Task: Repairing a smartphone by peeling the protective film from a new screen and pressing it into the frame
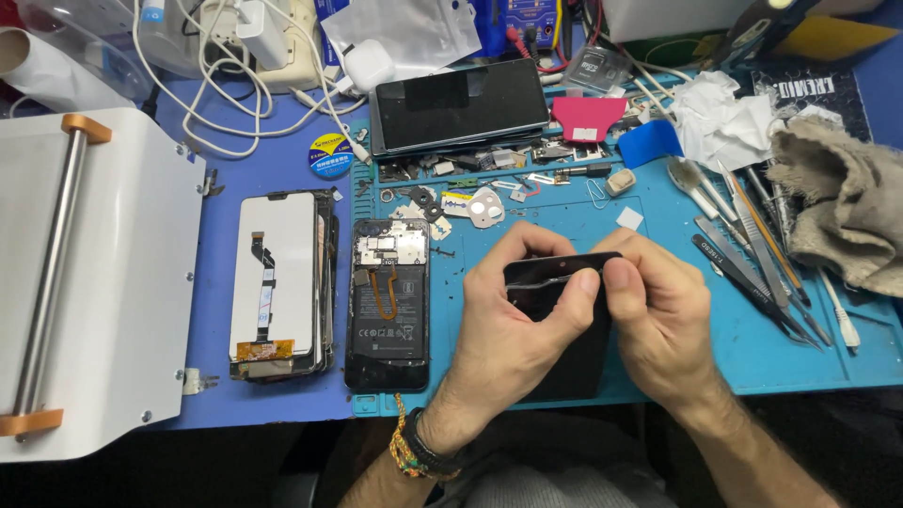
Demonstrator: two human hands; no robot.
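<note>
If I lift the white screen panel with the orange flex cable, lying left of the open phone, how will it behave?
The white screen panel looks thin and flat, so probably light, stiff and breakable. Its flex cable would likely flop. It rests on a stack of panels, so it may slide.

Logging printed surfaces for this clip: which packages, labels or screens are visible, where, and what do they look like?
Round yellow-and-blue sticker label: on the blue table, upper centre-left.
Dark rectangular tablet screen: top centre, unlit.
White-backed rectangular display panel: left of the opened phone, orange flex strip.
Clear plastic bag: top edge, translucent white.
Black printed booklet: upper right, white lettering.
</note>
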